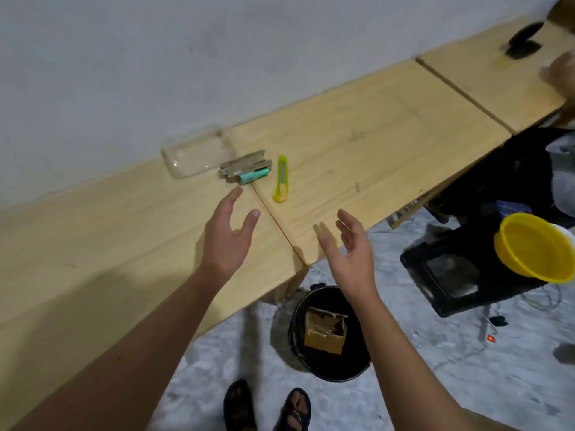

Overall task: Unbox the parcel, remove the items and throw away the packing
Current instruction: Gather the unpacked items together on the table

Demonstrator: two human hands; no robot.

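While the torn brown cardboard box [325,331] lies inside the round black bin [329,334] on the floor below the worktop's edge, both hands hover empty. The left hand [228,236] and right hand [348,247] have fingers spread, gripping nothing. On the pale wooden worktop [373,126] rest a clear plastic tray [196,157], a teal cylindrical item [253,176] and a yellow-green utility knife [281,178].

A blurred dark object [524,42] and a hand [558,73] cut off at right.
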